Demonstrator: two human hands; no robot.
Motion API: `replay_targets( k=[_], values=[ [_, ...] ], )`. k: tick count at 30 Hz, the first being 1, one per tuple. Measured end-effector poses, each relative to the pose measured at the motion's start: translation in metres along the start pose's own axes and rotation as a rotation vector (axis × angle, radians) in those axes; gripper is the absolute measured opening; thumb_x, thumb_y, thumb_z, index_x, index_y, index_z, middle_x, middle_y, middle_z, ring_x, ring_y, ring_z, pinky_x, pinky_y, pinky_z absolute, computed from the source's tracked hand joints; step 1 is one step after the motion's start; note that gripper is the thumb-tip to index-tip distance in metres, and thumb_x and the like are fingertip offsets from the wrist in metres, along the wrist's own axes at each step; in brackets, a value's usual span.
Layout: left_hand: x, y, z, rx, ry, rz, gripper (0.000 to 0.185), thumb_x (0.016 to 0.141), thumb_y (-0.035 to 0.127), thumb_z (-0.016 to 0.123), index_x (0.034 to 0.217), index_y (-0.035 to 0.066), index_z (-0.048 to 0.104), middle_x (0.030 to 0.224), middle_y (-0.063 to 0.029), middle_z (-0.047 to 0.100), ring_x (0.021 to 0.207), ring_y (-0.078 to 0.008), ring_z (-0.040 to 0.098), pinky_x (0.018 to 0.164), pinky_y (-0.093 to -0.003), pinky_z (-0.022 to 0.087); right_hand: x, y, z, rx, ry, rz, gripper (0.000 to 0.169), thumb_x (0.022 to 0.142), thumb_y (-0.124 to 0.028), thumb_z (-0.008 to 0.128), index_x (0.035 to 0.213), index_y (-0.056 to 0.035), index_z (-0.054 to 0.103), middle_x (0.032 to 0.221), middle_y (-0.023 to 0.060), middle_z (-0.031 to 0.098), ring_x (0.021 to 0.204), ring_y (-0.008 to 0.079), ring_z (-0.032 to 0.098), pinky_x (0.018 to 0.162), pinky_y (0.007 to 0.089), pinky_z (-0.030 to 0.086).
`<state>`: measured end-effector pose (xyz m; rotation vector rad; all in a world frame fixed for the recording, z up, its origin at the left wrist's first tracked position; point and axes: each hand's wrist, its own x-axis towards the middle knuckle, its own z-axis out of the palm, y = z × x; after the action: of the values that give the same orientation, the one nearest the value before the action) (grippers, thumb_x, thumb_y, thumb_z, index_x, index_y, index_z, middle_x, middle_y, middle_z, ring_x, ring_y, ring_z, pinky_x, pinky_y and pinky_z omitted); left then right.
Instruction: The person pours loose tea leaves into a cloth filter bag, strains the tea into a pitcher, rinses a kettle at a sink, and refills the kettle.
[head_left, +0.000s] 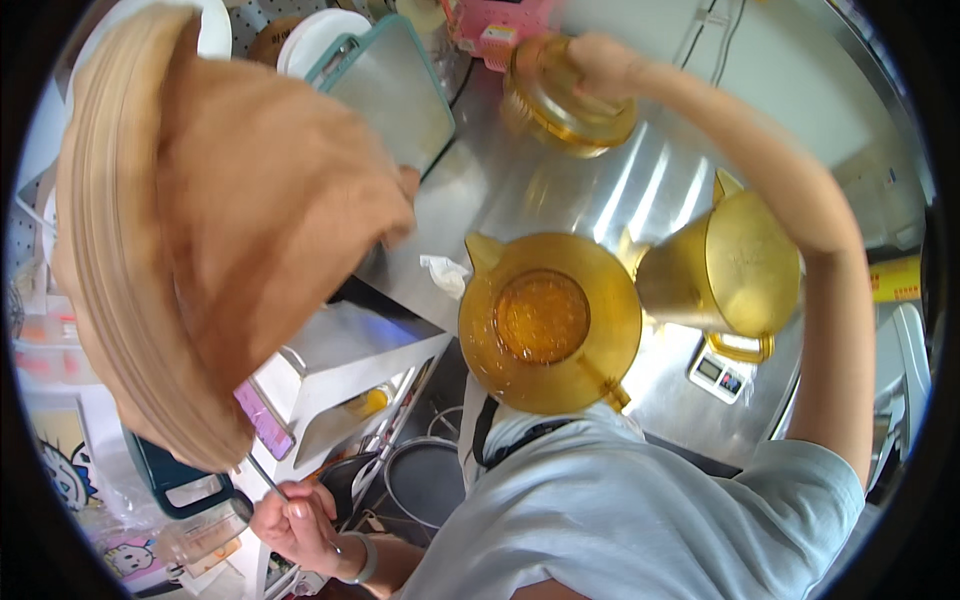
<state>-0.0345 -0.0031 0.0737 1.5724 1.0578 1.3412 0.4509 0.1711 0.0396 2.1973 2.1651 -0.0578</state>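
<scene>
At the lower left, my left hand (296, 521) grips the thin metal handle of a large brown cloth strainer bag (255, 202), blurred and raised across the left of the view. My right hand (604, 67) holds an amber translucent round lid (562, 112) near the top, above a steel worktop (570, 184). Close to my body stands an open amber plastic pitcher (480, 352) with amber liquid (541, 316) inside. A second amber pitcher (750, 262), with its handle towards me, is to its right. A small white digital scale (720, 371) lies by this pitcher's handle.
Crumpled white tissue (446, 276) is left of the near pitcher. A cutting board (394, 90) leans at the back beside a pink machine (499, 30). To the left are a phone (264, 420), a white shelf unit (360, 367) and a clear cup (199, 532). Lower down is a round dark pan (426, 480).
</scene>
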Motion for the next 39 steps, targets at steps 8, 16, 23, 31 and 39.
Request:
replay_targets(
  k=[8, 16, 23, 31, 39],
  values=[
    [0.008, -0.002, -0.011, 0.007, -0.122, 0.012, 0.026, 0.086, 0.016, 0.052, 0.084, -0.010, 0.052, 0.046, -0.0025, 0.041, 0.037, -0.0068, 0.035, 0.037, -0.0188, 0.024, -0.153, -0.083, -0.117, 0.114, 0.087, 0.123, 0.020, 0.066, -0.015, 0.065, 0.068, 0.0037, 0.057, 0.067, 0.0202, 0.057, 0.065, 0.0320, 0.056, 0.059, 0.0389, 0.044],
    [0.026, -0.010, -0.023, 0.027, -0.184, 0.014, 0.024, 0.083, 0.014, 0.056, 0.084, -0.010, 0.056, 0.047, -0.0015, 0.045, 0.039, -0.0049, 0.038, 0.040, -0.0177, 0.024, -0.194, -0.148, -0.099, 0.235, -0.212, 0.122, 0.028, 0.066, -0.017, 0.066, 0.059, 0.0073, 0.054, 0.061, 0.0220, 0.054, 0.068, 0.0375, 0.056, 0.064, 0.0398, 0.045],
    [0.033, -0.012, -0.034, 0.040, -0.246, -0.001, 0.018, 0.081, 0.009, 0.058, 0.085, -0.008, 0.060, 0.048, 0.0017, 0.045, 0.045, -0.0015, 0.037, 0.044, -0.0162, 0.023, -0.179, -0.182, -0.065, 0.169, -0.215, -0.039, 0.031, 0.066, -0.022, 0.067, 0.060, 0.0066, 0.056, 0.062, 0.0212, 0.054, 0.069, 0.0366, 0.055, 0.065, 0.0399, 0.045],
    [0.044, -0.024, -0.050, 0.002, -0.275, -0.009, 0.014, 0.079, 0.006, 0.058, 0.085, -0.006, 0.061, 0.047, 0.0032, 0.045, 0.043, -0.0011, 0.034, 0.044, -0.0158, 0.021, -0.155, -0.199, -0.048, 0.141, -0.339, 0.046, 0.033, 0.069, -0.023, 0.064, 0.065, 0.0091, 0.058, 0.065, 0.0247, 0.055, 0.075, 0.0384, 0.056, 0.072, 0.0402, 0.046],
    [0.059, -0.034, -0.049, 0.007, -0.298, -0.001, 0.013, 0.077, 0.007, 0.058, 0.080, -0.005, 0.062, 0.043, 0.0015, 0.044, 0.039, -0.0025, 0.036, 0.042, -0.0172, 0.023, -0.157, -0.193, -0.008, 0.156, -0.240, -0.007, 0.028, 0.070, -0.019, 0.063, 0.066, 0.0078, 0.058, 0.067, 0.0216, 0.058, 0.072, 0.0363, 0.059, 0.068, 0.0394, 0.049]
  ],
)
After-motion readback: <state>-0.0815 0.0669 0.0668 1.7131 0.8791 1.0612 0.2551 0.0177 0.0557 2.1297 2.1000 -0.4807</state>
